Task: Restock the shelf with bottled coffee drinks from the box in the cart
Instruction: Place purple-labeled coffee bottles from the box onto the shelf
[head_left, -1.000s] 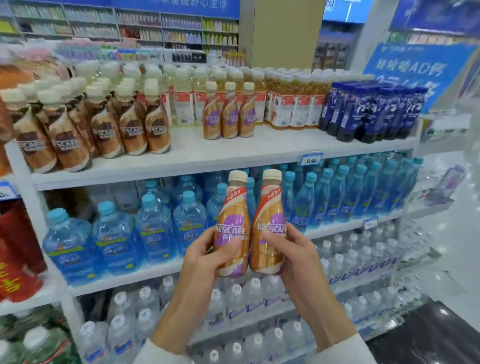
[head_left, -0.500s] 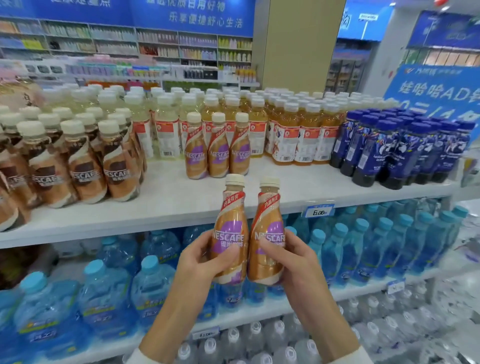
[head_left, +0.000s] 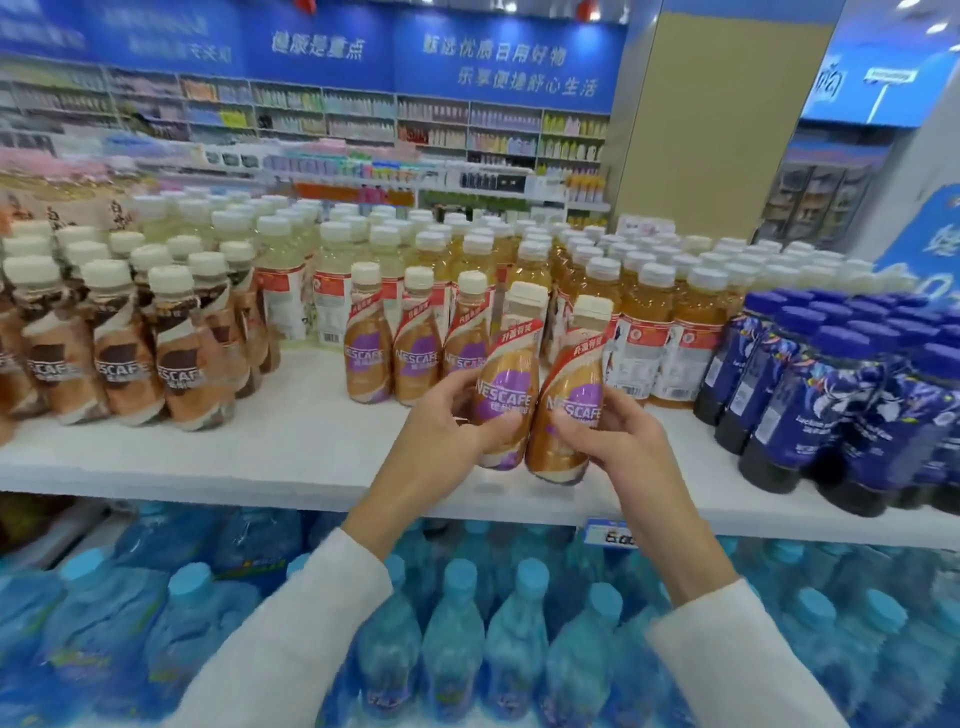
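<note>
Holding two coffee drinks over white shelf (head_left: 291, 447): left hand (head_left: 447, 421) clamps fingers and thumb round left bottle (head_left: 506, 379); right hand (head_left: 618, 441) grips right bottle (head_left: 569, 395). Both bottles lean slightly right, sides touching low down, bases close above shelf front. Three matching bottles (head_left: 418, 343) stand just behind. Dark blue bottles (head_left: 831, 395) at right; water bottles (head_left: 452, 623) on tier below.

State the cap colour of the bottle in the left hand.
Cream white; the cap shows best in the head view.
</note>
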